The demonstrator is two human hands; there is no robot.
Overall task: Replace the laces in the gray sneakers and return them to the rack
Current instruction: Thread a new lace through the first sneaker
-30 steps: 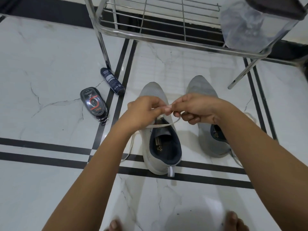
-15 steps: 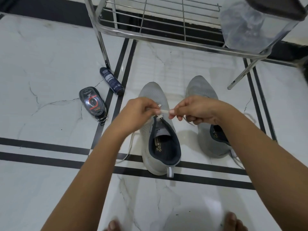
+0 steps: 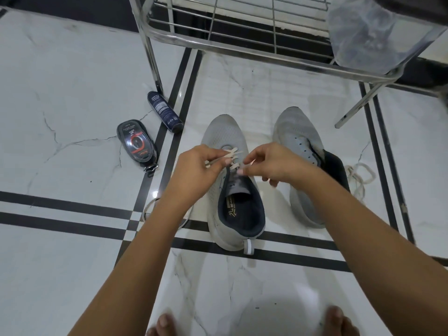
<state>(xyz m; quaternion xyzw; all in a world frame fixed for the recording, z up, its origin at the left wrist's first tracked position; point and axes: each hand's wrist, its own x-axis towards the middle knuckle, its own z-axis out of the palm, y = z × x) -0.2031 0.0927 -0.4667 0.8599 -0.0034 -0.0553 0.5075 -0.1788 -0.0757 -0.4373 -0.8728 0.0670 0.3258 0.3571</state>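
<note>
On the floor toward its left edge: black polish applicator (image 3: 137, 144) and dark spray can (image 3: 164, 112) lie flat near the left leg of the rack (image 3: 242, 51), neither in use. Moving right, left hand (image 3: 194, 170) is over the left sneaker (image 3: 224, 134), thumb and forefinger clamped on the cream lace (image 3: 231, 154) at the eyelets nearest the toe; one free end of that lace trails onto the floor beside the forearm. Lace is through only the first few rows, crossings look loose, upper eyelets toward the collar are unthreaded, tongue exposed. Right hand (image 3: 274, 163) sits just across the tongue, fingertips together on the same lace at the opposite eyelet row, other fingers curled. Exact contact is partly hidden, so call it a pinch with some doubt. Right sneaker (image 3: 295, 128) stands just beside, toe toward the rack, eyelets bare, no lace in it. Further right, a loose lace pile (image 3: 358, 175) lies on the floor by that shoe's outer side, touching or just off it, can't tell. Also can't tell whether it's the old lace or a new one. Rack shelf above carries a plastic bag (image 3: 363, 32) at its right end. Estimate: under halfway. Left to do: finish and tension this shoe, lace the second, put both on the rack.
</note>
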